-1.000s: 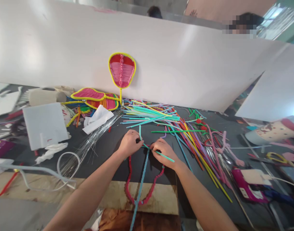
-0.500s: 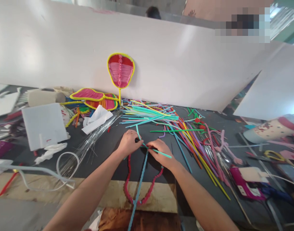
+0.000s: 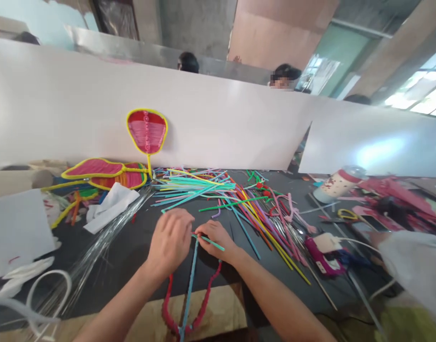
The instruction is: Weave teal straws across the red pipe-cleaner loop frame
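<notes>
My right hand (image 3: 218,238) pinches a turquoise pipe cleaner (image 3: 215,244) at the top of a blue fuzzy stem (image 3: 190,282); one turquoise end sticks out to the right below the fingers. Close beside it on the left, my left hand (image 3: 171,240) is closed with curled fingers, back of the hand towards me. The turquoise strand runs towards its hidden fingertips. A red fuzzy loop (image 3: 206,301) hangs below and curves round the stem. They meet near the bottom edge of the view.
Loose pipe cleaners (image 3: 196,187) lie beyond my hands. Wires (image 3: 111,237) stretch along the left. A yellow-rimmed pink fan shape (image 3: 147,133) stands against a white board (image 3: 221,123). Right: a tumbler (image 3: 341,183), a magenta device (image 3: 323,256) and a white-sleeved arm (image 3: 413,270). Heads show behind the board.
My left hand has turned over and risen, its back now hiding the upright turquoise end. My right hand keeps its pinch. The view has tilted up and right; a white sleeve appears at right.
</notes>
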The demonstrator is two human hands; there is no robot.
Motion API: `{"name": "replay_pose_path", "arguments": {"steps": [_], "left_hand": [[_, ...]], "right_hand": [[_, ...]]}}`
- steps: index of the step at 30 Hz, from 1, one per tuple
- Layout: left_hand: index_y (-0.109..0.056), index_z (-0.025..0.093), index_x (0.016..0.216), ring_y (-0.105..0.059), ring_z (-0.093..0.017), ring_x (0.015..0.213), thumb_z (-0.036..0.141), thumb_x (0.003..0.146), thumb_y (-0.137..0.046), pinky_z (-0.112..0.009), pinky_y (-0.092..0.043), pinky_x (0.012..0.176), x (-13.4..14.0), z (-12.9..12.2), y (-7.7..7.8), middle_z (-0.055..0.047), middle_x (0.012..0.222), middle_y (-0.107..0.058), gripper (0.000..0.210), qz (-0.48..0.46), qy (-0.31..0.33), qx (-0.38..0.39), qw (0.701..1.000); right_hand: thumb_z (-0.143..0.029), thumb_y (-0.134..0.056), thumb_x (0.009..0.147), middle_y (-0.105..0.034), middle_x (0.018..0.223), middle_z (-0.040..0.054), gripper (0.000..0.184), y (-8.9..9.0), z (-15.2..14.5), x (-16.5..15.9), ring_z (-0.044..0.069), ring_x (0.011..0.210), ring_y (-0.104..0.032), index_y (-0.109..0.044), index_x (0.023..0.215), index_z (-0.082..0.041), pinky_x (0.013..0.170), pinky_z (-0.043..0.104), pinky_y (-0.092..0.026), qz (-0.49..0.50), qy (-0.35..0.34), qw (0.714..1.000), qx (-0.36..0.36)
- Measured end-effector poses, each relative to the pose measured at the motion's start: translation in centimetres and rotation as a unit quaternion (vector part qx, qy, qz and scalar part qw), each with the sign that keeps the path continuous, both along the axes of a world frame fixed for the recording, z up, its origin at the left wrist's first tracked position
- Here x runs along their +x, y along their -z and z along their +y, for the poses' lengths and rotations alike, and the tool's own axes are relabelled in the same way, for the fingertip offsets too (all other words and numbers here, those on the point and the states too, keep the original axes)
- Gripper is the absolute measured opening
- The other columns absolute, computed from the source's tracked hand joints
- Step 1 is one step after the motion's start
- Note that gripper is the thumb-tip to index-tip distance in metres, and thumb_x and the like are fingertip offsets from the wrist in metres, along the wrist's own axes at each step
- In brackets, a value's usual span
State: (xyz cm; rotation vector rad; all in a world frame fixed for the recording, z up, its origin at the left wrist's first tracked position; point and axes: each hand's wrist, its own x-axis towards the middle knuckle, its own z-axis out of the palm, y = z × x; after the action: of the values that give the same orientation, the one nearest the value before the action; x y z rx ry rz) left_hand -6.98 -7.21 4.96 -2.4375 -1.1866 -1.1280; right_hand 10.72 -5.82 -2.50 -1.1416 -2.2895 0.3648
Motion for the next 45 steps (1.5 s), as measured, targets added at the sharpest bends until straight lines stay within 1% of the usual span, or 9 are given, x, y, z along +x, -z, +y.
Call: {"name": "replay_pose_path", "arguments": {"steps": [3,8,14,26,32,36,39,42,45], "left_hand": [[-0.053,0.017,0.104,-0.056,-0.022,0.106,0.010,0.085,-0.044,-0.042,-0.038,0.100,0.8,-1.3,1.4,-0.008,0.103,-0.064,0.022,0.102,0.061,-0.062,0.991],[-0.053,0.015,0.110,-0.052,-0.025,0.118,0.017,0.085,-0.050,-0.051,-0.027,0.108,0.7,-2.2,3.7,-0.013,0.117,-0.061,0.026,0.145,0.029,-0.142,0.979],[-0.057,0.020,0.107,-0.053,-0.024,0.118,0.020,0.084,-0.056,-0.056,-0.016,0.111,0.0,-2.2,3.9,-0.007,0.111,-0.067,0.023,0.159,0.047,-0.193,0.967],[-0.055,0.022,0.117,-0.054,-0.022,0.115,0.023,0.088,-0.051,-0.054,-0.010,0.112,-0.4,-2.1,4.6,-0.006,0.120,-0.063,0.029,0.201,0.055,-0.212,0.955],[-0.054,0.022,0.119,-0.050,-0.024,0.118,0.026,0.088,-0.052,-0.059,-0.008,0.111,0.0,-2.4,4.4,-0.008,0.122,-0.060,0.031,0.205,0.030,-0.233,0.950],[-0.055,0.024,0.118,-0.051,-0.024,0.116,0.027,0.087,-0.054,-0.060,-0.010,0.111,0.1,-2.4,4.3,-0.008,0.117,-0.061,0.031,0.204,0.026,-0.231,0.951],[-0.057,0.023,0.115,-0.052,-0.025,0.116,0.025,0.086,-0.055,-0.061,-0.013,0.110,0.2,-2.5,4.4,-0.008,0.115,-0.062,0.029,0.197,0.025,-0.221,0.955],[-0.058,0.021,0.114,-0.052,-0.026,0.115,0.024,0.087,-0.053,-0.062,-0.015,0.109,0.2,-2.5,4.7,-0.010,0.114,-0.061,0.027,0.196,0.018,-0.209,0.958],[-0.058,0.021,0.114,-0.051,-0.026,0.116,0.025,0.088,-0.051,-0.062,-0.014,0.109,0.2,-2.6,4.7,-0.010,0.114,-0.060,0.027,0.203,0.008,-0.210,0.956]], "right_hand": [[-0.016,-0.056,0.079,-0.064,0.080,0.0012,0.010,0.4,0.2,0.1,0.017,0.081,-0.054,-0.056,0.087,-0.021,0.075,0.028,-0.036,-0.019,0.005,1.000,0.006],[-0.020,-0.054,0.081,-0.061,0.081,0.0017,0.009,0.5,0.0,0.5,0.017,0.081,-0.054,-0.054,0.090,-0.020,0.074,0.029,-0.038,0.004,0.001,1.000,-0.012],[-0.018,-0.055,0.082,-0.061,0.077,0.0010,0.002,-0.3,-0.2,0.8,0.016,0.075,-0.055,-0.056,0.081,-0.020,0.072,0.028,-0.041,0.062,-0.003,0.996,-0.060],[-0.021,-0.056,0.083,-0.067,0.080,0.0000,0.008,-4.4,-1.7,4.3,0.015,0.077,-0.062,-0.063,0.081,-0.021,0.072,0.027,-0.047,0.099,0.018,0.976,-0.191],[-0.023,-0.053,0.085,-0.067,0.085,0.0025,0.011,-4.9,-2.9,6.1,0.016,0.081,-0.063,-0.064,0.083,-0.022,0.075,0.030,-0.050,0.094,0.039,0.983,-0.155],[-0.021,-0.053,0.087,-0.068,0.090,0.0048,0.013,-7.2,-3.4,6.3,0.019,0.088,-0.061,-0.065,0.091,-0.024,0.081,0.036,-0.048,0.061,0.108,0.992,0.019],[-0.016,-0.051,0.087,-0.069,0.098,0.0056,0.023,-8.1,-4.1,4.4,0.022,0.096,-0.058,-0.064,0.103,-0.025,0.090,0.041,-0.041,-0.043,0.095,0.986,0.128],[-0.013,-0.047,0.087,-0.066,0.109,0.0066,0.030,-7.3,-4.4,1.9,0.024,0.100,-0.054,-0.062,0.110,-0.025,0.095,0.045,-0.032,-0.153,0.054,0.980,0.114],[-0.011,-0.047,0.087,-0.067,0.098,0.0085,0.028,-5.7,-4.2,0.5,0.024,0.089,-0.054,-0.063,0.107,-0.022,0.088,0.045,-0.031,-0.215,0.059,0.972,0.069]]}}
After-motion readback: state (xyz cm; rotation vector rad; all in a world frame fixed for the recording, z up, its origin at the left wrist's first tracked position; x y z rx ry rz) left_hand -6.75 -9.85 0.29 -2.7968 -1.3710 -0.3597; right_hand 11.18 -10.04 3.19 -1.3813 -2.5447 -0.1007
